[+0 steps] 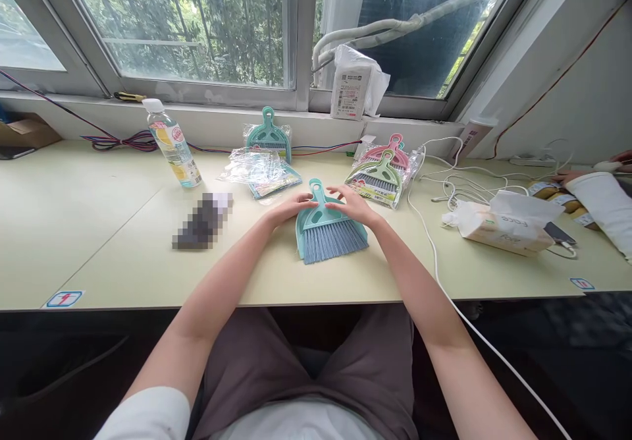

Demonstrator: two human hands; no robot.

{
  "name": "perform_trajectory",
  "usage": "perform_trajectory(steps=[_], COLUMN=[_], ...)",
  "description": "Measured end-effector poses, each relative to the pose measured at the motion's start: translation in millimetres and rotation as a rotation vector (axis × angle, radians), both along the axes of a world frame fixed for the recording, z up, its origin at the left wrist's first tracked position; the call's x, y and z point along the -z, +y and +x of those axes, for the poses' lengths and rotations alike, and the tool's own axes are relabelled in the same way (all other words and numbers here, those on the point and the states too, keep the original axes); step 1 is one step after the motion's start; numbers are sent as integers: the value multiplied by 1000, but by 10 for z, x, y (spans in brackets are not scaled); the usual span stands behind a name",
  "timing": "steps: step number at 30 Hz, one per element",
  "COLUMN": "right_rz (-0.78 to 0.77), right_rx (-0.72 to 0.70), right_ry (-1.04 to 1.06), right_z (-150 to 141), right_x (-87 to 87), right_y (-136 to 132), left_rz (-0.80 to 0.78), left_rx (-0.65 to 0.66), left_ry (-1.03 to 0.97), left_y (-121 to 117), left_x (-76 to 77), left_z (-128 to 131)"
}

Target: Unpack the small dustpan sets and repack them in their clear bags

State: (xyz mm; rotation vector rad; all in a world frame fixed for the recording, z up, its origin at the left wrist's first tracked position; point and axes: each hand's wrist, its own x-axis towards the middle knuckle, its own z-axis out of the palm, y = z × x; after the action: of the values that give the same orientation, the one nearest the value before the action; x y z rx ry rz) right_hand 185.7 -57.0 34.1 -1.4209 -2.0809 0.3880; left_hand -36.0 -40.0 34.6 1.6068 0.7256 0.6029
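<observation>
Two bare hands on one pale yellow-green tabletop [123, 249], head view. Between them: teal plastic hand brush with grey-blue bristles [332, 237], lying on a matching teal plastic dustpan [299, 232], handle pointing away from the person, bristles toward the near edge.

Left hand [296, 207]: at the set's upper left, thumb over the brush body, fingers bunched by the handle; cannot tell whether they grip.

Right hand [356, 205]: at the upper right, half open, fingers arched and parted, thumb at the brush body.

Beyond left hand: crumpled clear plastic wrapping [251, 163]; behind it a teal brush set in clear film [269, 138]. Left of that hand, dark pixelated patch [201, 222]; farther out, clear bottle with white cap and yellow label [174, 143].

Just beyond right hand: green and pink brush sets in clear film [382, 173]. Well to its right, cream paper tissue pack [508, 224] and, at the far edge, a co-worker's white sleeve [602, 206].
</observation>
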Motion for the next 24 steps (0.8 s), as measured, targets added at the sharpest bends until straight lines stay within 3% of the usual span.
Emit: perform_trajectory(steps=[4, 7, 12, 18, 24], right_rz=[-274, -379, -440, -404, -426], right_rx=[-196, -303, -282, -263, -248], right_ry=[197, 303, 342, 389, 469], right_z=[23, 6, -45, -80, -112], right_x=[-14, -30, -25, 33, 77], right_y=[-14, -43, -65, -48, -37], left_rz=[28, 5, 29, 89, 27], left_rx=[93, 87, -91, 19, -88], left_ry=[81, 106, 159, 117, 135], left_y=[-2, -4, -16, -42, -2], left_x=[-30, -43, -23, -22, 6], left_z=[-33, -44, -21, -7, -9])
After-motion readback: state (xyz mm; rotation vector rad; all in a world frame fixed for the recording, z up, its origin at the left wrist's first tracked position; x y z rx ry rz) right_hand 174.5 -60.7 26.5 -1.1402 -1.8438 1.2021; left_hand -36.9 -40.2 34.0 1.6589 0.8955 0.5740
